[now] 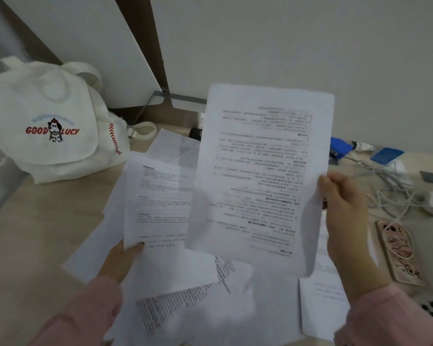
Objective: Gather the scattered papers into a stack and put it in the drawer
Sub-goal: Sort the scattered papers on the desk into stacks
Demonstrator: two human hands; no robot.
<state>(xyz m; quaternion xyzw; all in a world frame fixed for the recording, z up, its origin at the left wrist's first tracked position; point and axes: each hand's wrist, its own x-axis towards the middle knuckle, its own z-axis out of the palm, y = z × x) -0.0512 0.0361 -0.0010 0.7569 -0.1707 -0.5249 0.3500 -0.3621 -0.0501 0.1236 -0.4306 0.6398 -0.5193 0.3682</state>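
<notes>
Right hand (pixel 345 216) pinches a printed sheet (pixel 260 176) by its right edge; left hand (pixel 125 255) pinches another sheet (pixel 158 201) at its near corner. Remaining papers (pixel 210 295) lie scattered near on the desk (pixel 48 221). Light, floppy, slippery: grip edges, square up.

The light was dim, flat and greyish, with only soft shadows. The held sheet (pixel 260 171) and the papers (pixel 185 303) below were smeared by motion blur, their print unreadable. Wide-angle distortion bent the edges.
</notes>
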